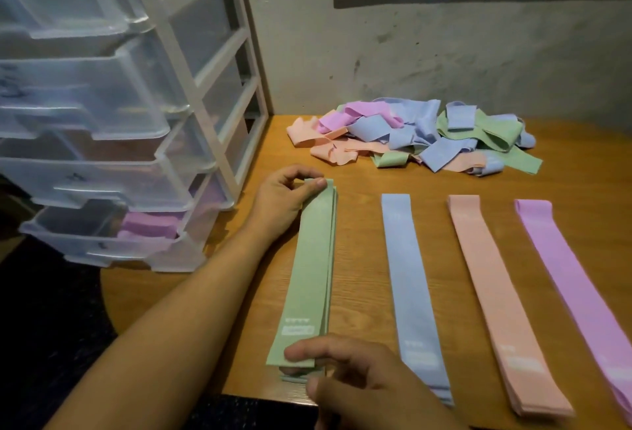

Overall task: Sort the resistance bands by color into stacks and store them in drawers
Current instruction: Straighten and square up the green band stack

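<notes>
Along the left part of the wooden table [362,258], your flat stack of pale green resistance bands [313,258] lies with its long axis running from the near edge toward the far edge. Your left hand [278,202] pinches its far end and your right hand [355,375] pinches its near end. The clear plastic drawer unit [102,163] stands just left, nearer your left hand, so the carry probably goes leftward.

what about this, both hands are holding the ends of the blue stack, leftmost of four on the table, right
No. The head view shows the left hand and right hand holding the ends of the green stack, leftmost of four on the table.
</notes>
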